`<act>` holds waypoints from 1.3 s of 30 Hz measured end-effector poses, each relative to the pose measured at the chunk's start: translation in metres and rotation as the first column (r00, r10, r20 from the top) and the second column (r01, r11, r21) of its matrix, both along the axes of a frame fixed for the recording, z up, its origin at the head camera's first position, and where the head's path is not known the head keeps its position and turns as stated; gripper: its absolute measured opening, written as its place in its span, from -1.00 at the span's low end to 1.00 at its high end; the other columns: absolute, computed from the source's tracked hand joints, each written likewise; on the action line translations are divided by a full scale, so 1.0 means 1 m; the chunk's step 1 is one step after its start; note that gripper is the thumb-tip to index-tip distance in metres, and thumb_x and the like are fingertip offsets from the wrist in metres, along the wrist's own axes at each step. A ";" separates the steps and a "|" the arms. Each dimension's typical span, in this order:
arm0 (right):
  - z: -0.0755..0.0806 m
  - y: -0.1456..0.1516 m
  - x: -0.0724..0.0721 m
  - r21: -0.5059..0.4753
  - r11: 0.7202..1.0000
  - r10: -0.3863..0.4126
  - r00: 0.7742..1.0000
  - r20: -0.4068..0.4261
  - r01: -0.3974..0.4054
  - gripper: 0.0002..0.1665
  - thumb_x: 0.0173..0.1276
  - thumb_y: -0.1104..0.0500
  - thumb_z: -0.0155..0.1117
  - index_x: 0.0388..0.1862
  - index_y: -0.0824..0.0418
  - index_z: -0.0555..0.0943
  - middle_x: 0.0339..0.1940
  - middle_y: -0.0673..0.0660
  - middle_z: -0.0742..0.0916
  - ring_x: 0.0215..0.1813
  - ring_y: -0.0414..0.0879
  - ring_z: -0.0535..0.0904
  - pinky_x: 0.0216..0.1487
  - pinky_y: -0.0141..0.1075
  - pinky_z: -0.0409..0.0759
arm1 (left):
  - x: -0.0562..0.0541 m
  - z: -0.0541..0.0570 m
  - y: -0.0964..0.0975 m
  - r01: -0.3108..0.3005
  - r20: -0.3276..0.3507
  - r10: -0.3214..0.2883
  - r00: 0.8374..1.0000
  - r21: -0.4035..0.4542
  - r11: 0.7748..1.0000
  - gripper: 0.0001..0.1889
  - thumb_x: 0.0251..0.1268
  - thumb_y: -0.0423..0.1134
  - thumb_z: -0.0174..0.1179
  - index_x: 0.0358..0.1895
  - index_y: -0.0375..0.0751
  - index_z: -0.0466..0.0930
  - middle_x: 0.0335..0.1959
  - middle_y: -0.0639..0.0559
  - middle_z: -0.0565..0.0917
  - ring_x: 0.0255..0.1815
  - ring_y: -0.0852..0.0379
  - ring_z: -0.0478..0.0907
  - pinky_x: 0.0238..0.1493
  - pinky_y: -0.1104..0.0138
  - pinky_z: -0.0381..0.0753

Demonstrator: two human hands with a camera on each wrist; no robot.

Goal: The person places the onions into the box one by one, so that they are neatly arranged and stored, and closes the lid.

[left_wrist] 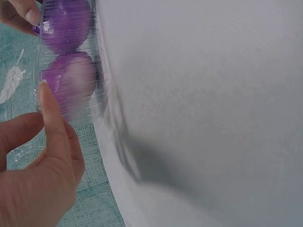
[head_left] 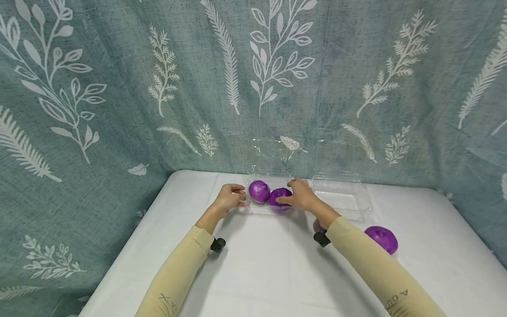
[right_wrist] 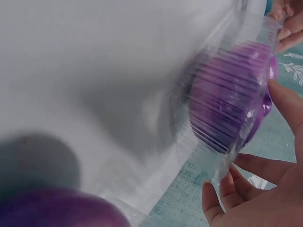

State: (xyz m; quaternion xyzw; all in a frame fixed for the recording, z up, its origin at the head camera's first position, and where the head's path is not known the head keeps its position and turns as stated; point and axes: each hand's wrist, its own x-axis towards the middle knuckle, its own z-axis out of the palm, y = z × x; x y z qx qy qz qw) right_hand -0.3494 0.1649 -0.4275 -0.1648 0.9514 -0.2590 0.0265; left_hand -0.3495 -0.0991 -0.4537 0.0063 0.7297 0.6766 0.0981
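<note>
A clear ribbed plastic clamshell box point(head_left: 259, 210) stands with its lid raised at the back of the table. Inside it, side by side, are two glossy purple round fruit-like pieces, a left one point(head_left: 259, 191) and a right one point(head_left: 281, 199) with a dimpled top. My left hand point(head_left: 230, 198) grips the box's left end, its index fingertip on the front rim in the left wrist view. With my right hand point(head_left: 302, 195) I hold the right end, thumb at the front rim beside the right piece and the other fingers point(right_wrist: 227, 189) round the corner.
A second clear box point(head_left: 340, 198), lid up, stands just right of the first. Another purple piece point(head_left: 381, 239) lies at the right, and one more point(head_left: 318, 225) is partly hidden behind my right wrist. A patterned green curtain point(head_left: 332, 88) hangs along the table's back edge.
</note>
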 end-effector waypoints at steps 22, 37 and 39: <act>0.024 0.021 -0.024 -0.097 0.995 -0.004 1.000 0.017 0.005 -0.06 0.51 -0.04 0.27 0.52 0.58 0.16 0.45 0.57 0.37 0.43 0.45 0.33 0.48 0.28 0.40 | -0.003 0.000 0.002 0.006 -0.010 -0.006 1.000 -0.009 1.000 -0.58 0.44 -0.57 0.09 0.32 -0.58 0.42 -0.05 -0.23 0.50 -0.12 -0.12 0.63 -0.02 0.23 0.84; 0.042 0.023 -0.049 -0.220 0.959 -0.141 0.975 0.170 0.177 0.06 0.58 -0.09 0.12 0.61 0.54 -0.17 0.60 0.56 0.09 0.61 0.42 -0.01 0.65 0.24 0.10 | 0.000 -0.003 0.001 0.006 -0.008 -0.006 1.000 -0.008 1.000 -0.56 0.44 -0.58 0.08 0.34 -0.63 0.38 -0.08 -0.22 0.49 -0.27 0.06 0.59 -0.14 0.32 0.85; 0.044 0.022 -0.052 -0.234 0.954 -0.146 0.971 0.189 0.189 0.08 0.57 -0.11 0.14 0.62 0.52 -0.17 0.59 0.55 0.12 0.60 0.42 0.02 0.64 0.23 0.12 | -0.001 -0.003 0.000 0.006 -0.011 -0.006 1.000 -0.006 1.000 -0.57 0.43 -0.59 0.08 0.33 -0.64 0.38 -0.09 -0.22 0.50 -0.27 0.06 0.59 -0.14 0.31 0.85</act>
